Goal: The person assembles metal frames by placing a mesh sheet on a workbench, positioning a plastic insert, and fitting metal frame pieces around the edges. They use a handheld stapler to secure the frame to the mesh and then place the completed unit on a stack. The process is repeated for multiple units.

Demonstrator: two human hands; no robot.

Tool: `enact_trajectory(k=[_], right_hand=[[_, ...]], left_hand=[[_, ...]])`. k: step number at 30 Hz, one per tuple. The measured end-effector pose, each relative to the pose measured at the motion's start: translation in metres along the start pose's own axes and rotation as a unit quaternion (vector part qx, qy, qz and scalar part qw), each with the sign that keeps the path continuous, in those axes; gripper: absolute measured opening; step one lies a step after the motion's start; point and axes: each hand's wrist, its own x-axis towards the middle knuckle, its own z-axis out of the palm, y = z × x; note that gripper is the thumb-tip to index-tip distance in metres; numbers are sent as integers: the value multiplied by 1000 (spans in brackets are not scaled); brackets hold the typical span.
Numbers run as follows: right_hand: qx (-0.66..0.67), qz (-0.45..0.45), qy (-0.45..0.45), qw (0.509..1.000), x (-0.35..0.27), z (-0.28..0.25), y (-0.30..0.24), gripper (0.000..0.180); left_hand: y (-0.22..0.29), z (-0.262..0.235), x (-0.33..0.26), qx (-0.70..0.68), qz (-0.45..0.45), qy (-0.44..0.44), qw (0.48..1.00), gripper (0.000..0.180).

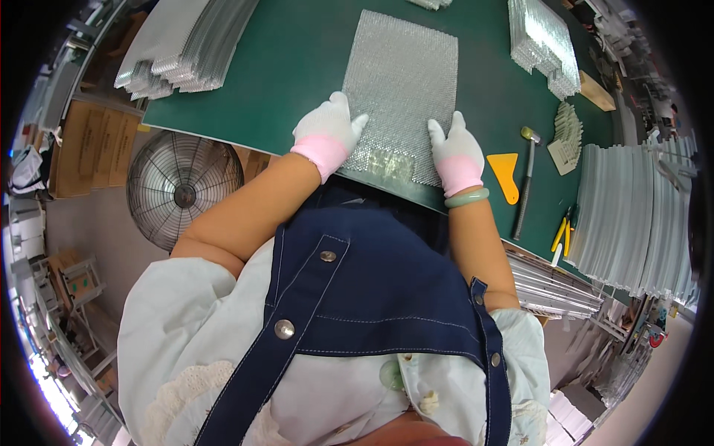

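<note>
Green and smooth, the counter [297,63] spreads out ahead of you, with a caged floor fan [184,195] just off its edge on your left. Your silver honeycomb sheet [401,82] lies flat on it, straight in front of your body, its near end close to the counter's near edge. Its long axis runs away from you, leaning slightly to your right at the far end. Your left hand [327,134] is at the left long side and your right hand [455,152] at the right one, both along the nearer part, so neither is clearly closer; most of the sheet's length reaches out beyond your fingers. On each hand, thumb and forefinger stand well spread, the thumb turned inward over the mesh. Your other fingers are largely hidden, so whether they clasp the edges or merely rest there can't be made out. Beside your right hand, apart from the sheet, lie a yellow scraper [503,175] and, farther right, a hammer [527,178].
</note>
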Motion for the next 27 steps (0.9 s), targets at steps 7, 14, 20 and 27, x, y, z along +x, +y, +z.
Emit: enact_trajectory(k=[7,14,20,27], right_hand=[[-25,31,-31,999,-2,-7,-9,71],[-144,-8,69,987,-11,-23,-17,69],[5,-65,37,997,12,-5,5,61],[37,-94,-87,991,14,-25,9,79]], left_hand=[[3,-7,-2,60,-1,17,998,54],[1,-18,1,28,-27,7,999,58],[-2,-15,15,-27,-10,-17,999,55],[6,-30,13,2,-1,-79,997,54]])
